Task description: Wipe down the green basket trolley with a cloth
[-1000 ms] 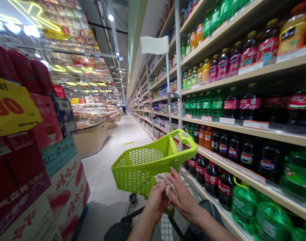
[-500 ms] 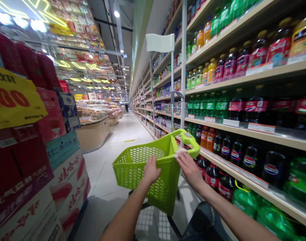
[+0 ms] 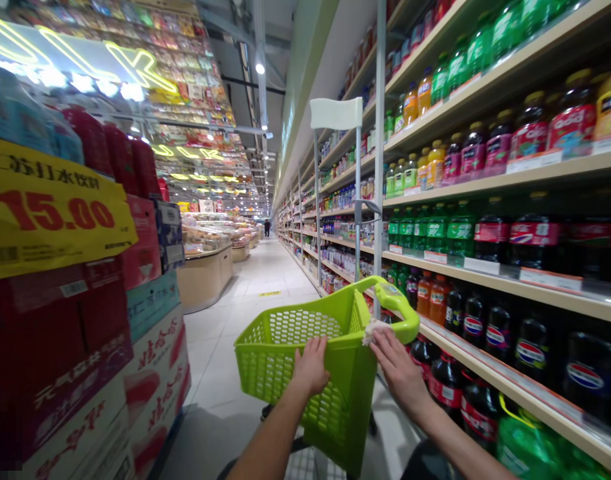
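Supermarket aisle, pale tiled floor (image 3: 218, 357): drink shelves (image 3: 478, 185) line the right side and stacked cartons (image 3: 158, 357) the left, with a yellow price sign (image 3: 60, 230) above them. In the middle foreground, on the floor between the two, stands a lime-green shopping cart (image 3: 340, 407). The left hand (image 3: 311, 370) has its fingers hooked over the near side rim, apparently gripping it. The right hand (image 3: 399, 365) has its fingers extended over a crumpled pale cloth (image 3: 374, 331), keeping it against the rim just beside the handle (much of the cloth is hidden beneath them). Possible faults: the cart has wheels, so uneven pressure from the two hands could roll or swivel it; a loosened left hold would make this likelier. The cloth, bunched small, could slip off the narrow rim if the fingers press unevenly. Orientation: the cart is upright, its long axis running mainly across the aisle; the basket's nose points left, toward the carton side, and the handle end lies near the shelves.
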Available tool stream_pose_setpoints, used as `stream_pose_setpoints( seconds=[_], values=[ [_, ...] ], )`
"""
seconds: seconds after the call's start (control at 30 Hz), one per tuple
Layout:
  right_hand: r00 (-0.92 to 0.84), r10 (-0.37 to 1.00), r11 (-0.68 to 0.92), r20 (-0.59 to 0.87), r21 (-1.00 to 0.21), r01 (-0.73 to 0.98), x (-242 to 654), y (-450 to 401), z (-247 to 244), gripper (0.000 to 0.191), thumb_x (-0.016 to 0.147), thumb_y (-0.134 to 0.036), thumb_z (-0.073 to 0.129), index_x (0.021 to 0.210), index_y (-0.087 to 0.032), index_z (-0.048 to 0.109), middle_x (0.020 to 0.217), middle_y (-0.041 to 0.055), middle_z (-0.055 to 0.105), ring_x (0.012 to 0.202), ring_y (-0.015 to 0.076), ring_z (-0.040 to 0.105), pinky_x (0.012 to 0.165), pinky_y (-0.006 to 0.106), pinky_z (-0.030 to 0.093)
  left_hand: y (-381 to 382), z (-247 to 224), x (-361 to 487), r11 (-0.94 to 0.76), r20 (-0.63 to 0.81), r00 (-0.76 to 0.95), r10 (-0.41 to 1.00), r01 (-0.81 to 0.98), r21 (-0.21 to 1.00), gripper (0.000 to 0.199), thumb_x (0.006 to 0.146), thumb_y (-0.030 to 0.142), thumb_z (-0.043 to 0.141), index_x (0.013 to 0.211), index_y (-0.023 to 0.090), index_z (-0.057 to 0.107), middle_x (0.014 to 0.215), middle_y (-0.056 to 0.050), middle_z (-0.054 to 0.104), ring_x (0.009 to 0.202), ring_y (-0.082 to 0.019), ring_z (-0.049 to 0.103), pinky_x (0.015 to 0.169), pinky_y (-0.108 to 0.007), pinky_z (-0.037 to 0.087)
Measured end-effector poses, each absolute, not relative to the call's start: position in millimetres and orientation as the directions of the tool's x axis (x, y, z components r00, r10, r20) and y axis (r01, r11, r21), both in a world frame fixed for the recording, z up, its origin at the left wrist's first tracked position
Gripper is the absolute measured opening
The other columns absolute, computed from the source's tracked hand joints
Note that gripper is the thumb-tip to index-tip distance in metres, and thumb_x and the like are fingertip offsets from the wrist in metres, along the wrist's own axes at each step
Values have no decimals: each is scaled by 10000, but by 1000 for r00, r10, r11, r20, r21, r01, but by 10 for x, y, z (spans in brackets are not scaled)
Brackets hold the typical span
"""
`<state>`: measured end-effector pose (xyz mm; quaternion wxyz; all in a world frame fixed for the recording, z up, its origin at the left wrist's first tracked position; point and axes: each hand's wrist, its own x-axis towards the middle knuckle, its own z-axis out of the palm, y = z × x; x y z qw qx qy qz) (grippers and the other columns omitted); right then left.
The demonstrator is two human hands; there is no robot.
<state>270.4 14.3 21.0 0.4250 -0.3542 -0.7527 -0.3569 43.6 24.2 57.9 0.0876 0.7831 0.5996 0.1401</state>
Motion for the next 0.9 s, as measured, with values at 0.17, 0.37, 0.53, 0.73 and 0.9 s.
stream_pose_setpoints(
  seconds=[0.17,0.37,0.53,0.73,0.9],
  values=[
    [-362,237,525,902,194,828,2840,293,90,526,822,-37,344,1305,-235,414,1330,64,447,1297,228,269,997,471,385,235,504,481,-299,145,265,953,903,310,798,620,200,508,1372,196,240,1441,-70,271,1323,-236,211,1068,-493,158],
    [-464,351,571,813,207,794,2944,252,-357,525,793,-34,344,1265,-225,471,1283,57,504,1244,183,375,967,336,428,325,240,340,-91,46,82,996,968,235,953,563,207,552,1396,232,90,1492,-46,41,1361,-256,13,1023,-612,117],
    [-335,369,565,867,78,822,3015,250,-22,535,799,-47,335,1298,-217,428,1333,56,446,1287,199,305,999,401,391,300,212,259,-106,31,102,994,969,221,931,571,225,551,1392,238,113,1494,-51,41,1359,-263,-16,1027,-605,113],
    [-247,406,509,880,7,861,2943,489,46,504,794,-41,325,1263,-156,470,1339,116,429,1308,225,253,1005,464,367,263,293,316,-115,15,114,993,971,211,919,581,210,544,1391,222,110,1492,-72,49,1359,-270,-12,1010,-625,141],
    [-500,399,641,768,156,751,2755,397,-470,525,787,-3,323,1238,-208,498,1232,92,546,1250,196,371,919,386,468,291,285,235,-123,15,123,992,967,224,918,565,190,536,1388,215,130,1487,-70,91,1360,-262,17,1004,-632,158]
  ],
)
